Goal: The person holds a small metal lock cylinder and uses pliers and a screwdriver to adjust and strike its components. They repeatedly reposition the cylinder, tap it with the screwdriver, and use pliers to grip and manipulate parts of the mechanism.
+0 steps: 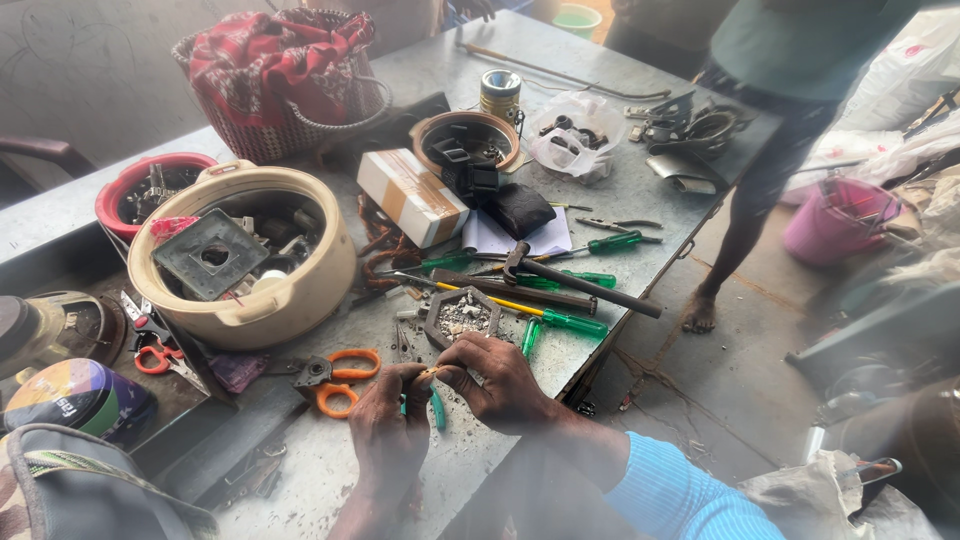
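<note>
My left hand [388, 425] and my right hand [497, 380] meet near the front edge of a cluttered grey workbench [330, 470]. Both pinch a small thin part [430, 373] between their fingertips; it is too small to make out. A green-handled tool [437, 407] lies on the bench under my hands. Just beyond my fingers sits a hexagonal metal frame [461, 316] holding grey bits. Orange-handled scissors [338, 378] lie to the left of my left hand. My right sleeve [680, 495] is light blue.
Several green-handled screwdrivers [560, 322] and a hammer [580, 283] lie behind the frame. A cream round casing [300, 290] full of parts stands at left, a small cardboard box [412, 195] and a basket with red cloth [280, 75] further back. A person [790, 110] stands at the bench's far right.
</note>
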`<state>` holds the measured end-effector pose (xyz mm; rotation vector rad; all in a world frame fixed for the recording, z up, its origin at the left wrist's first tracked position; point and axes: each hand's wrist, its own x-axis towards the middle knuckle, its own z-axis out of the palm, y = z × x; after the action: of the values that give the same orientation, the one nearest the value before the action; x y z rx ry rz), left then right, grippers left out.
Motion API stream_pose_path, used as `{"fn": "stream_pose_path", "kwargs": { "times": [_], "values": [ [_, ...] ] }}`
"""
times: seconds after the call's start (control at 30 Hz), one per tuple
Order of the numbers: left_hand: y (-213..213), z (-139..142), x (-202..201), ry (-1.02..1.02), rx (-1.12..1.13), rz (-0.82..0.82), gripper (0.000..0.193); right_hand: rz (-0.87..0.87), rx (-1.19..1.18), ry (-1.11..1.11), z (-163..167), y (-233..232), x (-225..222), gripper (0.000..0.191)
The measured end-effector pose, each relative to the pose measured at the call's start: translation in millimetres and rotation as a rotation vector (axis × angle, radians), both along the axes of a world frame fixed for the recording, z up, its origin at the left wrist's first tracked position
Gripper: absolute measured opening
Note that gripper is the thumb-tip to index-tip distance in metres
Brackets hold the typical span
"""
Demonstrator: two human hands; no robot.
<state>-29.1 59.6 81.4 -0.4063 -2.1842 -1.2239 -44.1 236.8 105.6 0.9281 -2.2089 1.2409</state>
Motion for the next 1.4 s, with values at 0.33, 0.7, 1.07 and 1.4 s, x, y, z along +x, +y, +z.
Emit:
{"fn": "stream_pose_path", "kwargs": {
  "times": [0.33, 0.7, 1.07, 1.4],
  "values": [
    [-4, -8, 5, 0.031, -0.026, -0.04, 0.012, 0.007, -0.029, 0.004, -11, -6, 4, 0.011],
    [-4, -7, 2, 0.089, -0.091, -0.048, 0.015, -0.004, -0.028, -0.001, -13, -7, 2, 0.008],
    [-5, -7, 1, 0.061, -0.092, -0.021, 0.01, 0.008, -0.033, 0.001, -15, -4, 4, 0.016],
    [-11, -6, 3, 0.039, -0.036, -0.109, 0.008, 0.012, -0.075, 0.045, -10, -8, 4, 0.012]
  ]
}}
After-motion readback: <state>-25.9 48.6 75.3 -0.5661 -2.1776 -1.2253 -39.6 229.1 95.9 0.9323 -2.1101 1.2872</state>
